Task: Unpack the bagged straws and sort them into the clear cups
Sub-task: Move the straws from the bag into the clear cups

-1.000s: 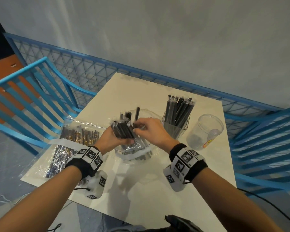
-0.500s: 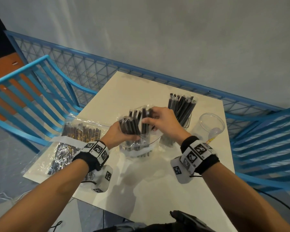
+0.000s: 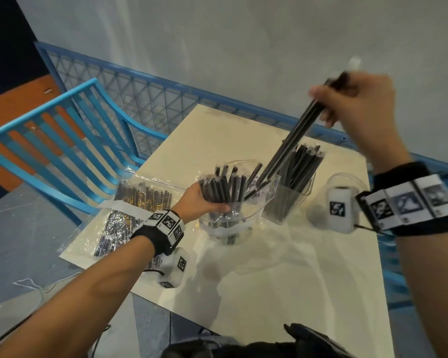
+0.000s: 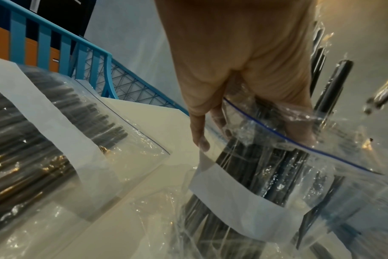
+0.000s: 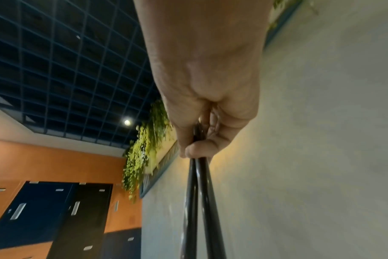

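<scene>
My left hand (image 3: 199,202) grips a clear zip bag of black straws (image 3: 225,192) that stands upright on the table; in the left wrist view the fingers (image 4: 199,129) curl round the bag (image 4: 277,157) near its blue zip line. My right hand (image 3: 357,104) is raised high above the table and pinches a few black straws (image 3: 290,140) at their tops, their lower ends still at the bag's mouth. The right wrist view shows the same straws (image 5: 199,201) hanging from my right hand (image 5: 199,145). Behind the bag, a clear cup (image 3: 290,200) holds many black straws. An empty clear cup (image 3: 321,200) stands to the right.
A second bag of straws (image 3: 130,210) lies flat at the table's left edge. The white table (image 3: 282,280) has a blue slatted chair (image 3: 49,146) on its left, a blue mesh railing (image 3: 145,99) behind and another blue chair on its right.
My right hand has risen up and to the right, drawing a few straws out of the bag. My left hand keeps its grip on the bag.
</scene>
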A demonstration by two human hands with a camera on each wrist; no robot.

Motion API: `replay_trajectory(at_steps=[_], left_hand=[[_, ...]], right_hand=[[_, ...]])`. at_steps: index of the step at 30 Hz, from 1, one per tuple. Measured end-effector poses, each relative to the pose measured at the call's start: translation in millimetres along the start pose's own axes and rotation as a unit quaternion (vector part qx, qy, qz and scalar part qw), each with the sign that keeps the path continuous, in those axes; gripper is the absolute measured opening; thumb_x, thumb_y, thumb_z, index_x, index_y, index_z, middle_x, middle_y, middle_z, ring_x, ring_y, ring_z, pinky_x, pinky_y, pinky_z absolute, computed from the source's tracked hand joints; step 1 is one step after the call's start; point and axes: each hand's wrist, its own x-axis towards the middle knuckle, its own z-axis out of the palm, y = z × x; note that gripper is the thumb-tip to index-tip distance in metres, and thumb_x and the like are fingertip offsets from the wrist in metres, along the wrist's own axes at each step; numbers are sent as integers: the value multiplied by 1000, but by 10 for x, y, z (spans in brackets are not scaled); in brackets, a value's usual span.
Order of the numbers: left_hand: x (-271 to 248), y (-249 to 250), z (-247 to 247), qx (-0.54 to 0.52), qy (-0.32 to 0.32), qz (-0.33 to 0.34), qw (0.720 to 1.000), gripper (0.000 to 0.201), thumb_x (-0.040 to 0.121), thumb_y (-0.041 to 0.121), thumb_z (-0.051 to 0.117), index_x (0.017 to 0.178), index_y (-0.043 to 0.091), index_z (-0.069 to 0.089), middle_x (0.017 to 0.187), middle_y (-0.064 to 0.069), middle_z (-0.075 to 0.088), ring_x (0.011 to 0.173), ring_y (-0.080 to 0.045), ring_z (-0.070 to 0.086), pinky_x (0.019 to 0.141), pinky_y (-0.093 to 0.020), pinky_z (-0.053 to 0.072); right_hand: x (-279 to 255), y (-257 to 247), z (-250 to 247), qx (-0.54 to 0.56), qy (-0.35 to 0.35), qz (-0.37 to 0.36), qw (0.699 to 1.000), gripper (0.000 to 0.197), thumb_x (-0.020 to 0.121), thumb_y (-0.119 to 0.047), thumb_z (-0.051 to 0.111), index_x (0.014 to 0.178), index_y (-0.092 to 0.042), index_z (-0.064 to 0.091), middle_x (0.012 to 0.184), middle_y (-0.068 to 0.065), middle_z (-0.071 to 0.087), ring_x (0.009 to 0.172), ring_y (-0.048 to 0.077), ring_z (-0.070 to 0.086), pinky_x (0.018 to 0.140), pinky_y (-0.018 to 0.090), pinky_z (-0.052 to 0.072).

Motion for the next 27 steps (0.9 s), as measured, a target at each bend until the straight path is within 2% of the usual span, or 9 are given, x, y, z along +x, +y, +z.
replay_trajectory(at_steps=[3,7,11,14,17,19,21,24,27], left_hand=[[11,-12,-4,-1,-5,-1,1000,86,41,46,95,117,20,65,108,2,75,107,-17,68,102,-46,49],[14,-3,3,7,-12,5,1000,83,45,44,94,119,19,65,109,2,75,108,-15,68,103,-46,49],[26,-23,10,4,-8,8,1000,72,56,27,94,120,18,63,109,1,74,107,-14,68,103,-43,50],[31,-40,8,6,-2,12,1000,72,57,26,94,121,19,62,110,0,74,108,-15,67,102,-43,50],[42,-45,12,8,-3,15,1000,69,59,23,93,120,18,62,109,0,73,107,-15,68,101,-42,50],[46,-47,18,12,-5,15,1000,72,58,24,93,122,17,61,110,0,73,108,-15,67,102,-42,50],[53,-50,18,11,-6,13,1000,73,58,24,93,123,16,61,111,-1,73,108,-15,67,102,-42,49],[59,-49,13,6,-1,8,1000,77,54,28,94,123,15,61,110,-1,73,107,-16,67,102,-43,50],[61,-54,5,5,-1,5,1000,83,48,37,96,121,17,62,110,0,73,107,-16,68,101,-45,50]], right_hand=[[129,-81,-215,-10,71,-44,996,33,84,-36,72,92,-4,68,70,3,68,49,10,64,47,21,50],[5,333,10,-79,107,2,991,23,88,-31,68,95,-10,64,75,4,67,49,1,63,46,10,46],[-345,947,414,-74,28,136,988,24,91,-22,64,109,-6,62,80,4,68,50,1,62,51,10,51],[-486,1239,589,-86,-32,212,973,23,92,-14,62,111,-2,61,84,10,69,49,4,60,50,11,52],[-512,1371,647,-88,-53,250,963,20,93,-9,61,111,-1,61,86,15,70,42,2,59,46,11,51],[-487,1400,635,-99,-63,261,958,24,91,-10,64,112,1,62,86,16,71,39,-1,58,44,10,50],[-458,1368,595,-100,-78,275,953,31,87,-11,70,114,3,62,85,18,71,40,3,59,43,12,50],[-403,1191,477,-123,-75,259,955,45,83,-14,73,123,1,56,86,12,68,56,13,63,48,12,53],[-367,885,347,-199,2,161,967,32,90,-15,66,119,-7,56,97,8,65,76,17,64,69,23,55]])
